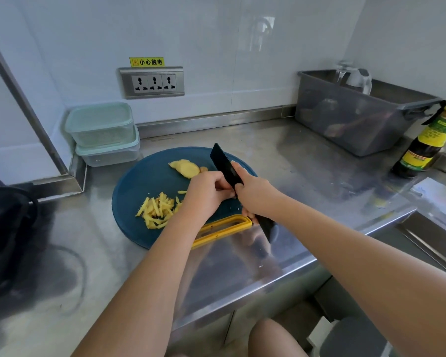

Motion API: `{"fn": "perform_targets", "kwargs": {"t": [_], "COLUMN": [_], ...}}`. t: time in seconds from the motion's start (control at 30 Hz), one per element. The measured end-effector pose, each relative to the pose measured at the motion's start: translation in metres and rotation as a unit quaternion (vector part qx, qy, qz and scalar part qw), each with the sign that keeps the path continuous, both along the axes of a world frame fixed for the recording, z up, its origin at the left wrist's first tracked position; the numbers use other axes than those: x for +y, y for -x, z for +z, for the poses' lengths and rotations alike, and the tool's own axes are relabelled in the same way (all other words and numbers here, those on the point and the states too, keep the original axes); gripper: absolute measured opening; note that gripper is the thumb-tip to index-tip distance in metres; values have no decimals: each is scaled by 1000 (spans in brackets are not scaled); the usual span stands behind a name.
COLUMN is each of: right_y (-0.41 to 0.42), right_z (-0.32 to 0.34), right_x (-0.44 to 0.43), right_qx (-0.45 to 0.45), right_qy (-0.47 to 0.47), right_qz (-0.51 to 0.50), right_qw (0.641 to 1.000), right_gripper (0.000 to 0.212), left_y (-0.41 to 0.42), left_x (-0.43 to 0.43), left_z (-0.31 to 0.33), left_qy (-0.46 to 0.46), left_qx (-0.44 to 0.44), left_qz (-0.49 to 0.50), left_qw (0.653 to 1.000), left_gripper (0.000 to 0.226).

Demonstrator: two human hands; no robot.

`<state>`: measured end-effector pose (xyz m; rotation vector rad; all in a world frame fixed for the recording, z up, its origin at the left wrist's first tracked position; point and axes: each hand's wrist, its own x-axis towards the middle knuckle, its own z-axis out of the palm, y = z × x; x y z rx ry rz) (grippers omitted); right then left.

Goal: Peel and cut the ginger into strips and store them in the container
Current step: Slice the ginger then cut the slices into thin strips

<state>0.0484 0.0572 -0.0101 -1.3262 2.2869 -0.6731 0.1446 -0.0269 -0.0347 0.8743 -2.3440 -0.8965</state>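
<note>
1. Right grip (252, 199) is wrapped round the handle of the black knife (223, 162). Left grip (206, 191) curls against the blade's side. Whether it pins ginger underneath, can't tell.
2. Cut strips (156, 212) are heaped just left of it on the blue board (139, 181), with uncut slices (186, 168) beyond. They look light, stiff and probably damp-slick, so press the slices flat with fingertips tucked.
3. The lidded containers (103, 132) are stacked at the desk (307, 163) corner, well apart. The grey bin (358, 119) and bottle (428, 143) on the right block nothing.
</note>
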Motion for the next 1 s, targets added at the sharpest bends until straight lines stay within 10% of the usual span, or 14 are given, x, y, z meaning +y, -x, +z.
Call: {"fn": "perform_targets", "kwargs": {"t": [0.27,0.7,1.0], "right_y": [8,6,3], "right_z": [8,34,38], "right_x": [26,29,25], "right_qx": [-154,-22,-94], "right_qy": [-18,-46,-49], "right_qz": [-30,59,17], "right_qw": [987,997,994], "right_gripper": [56,53,54], "left_y": [-2,3,1], "left_x": [-4,-8,-6], "left_z": [1,2,3], "left_qy": [-25,13,16], "left_qx": [6,-38,-25], "left_qz": [-20,25,13], "left_qw": [999,999,999], "left_gripper": [18,10,9]}}
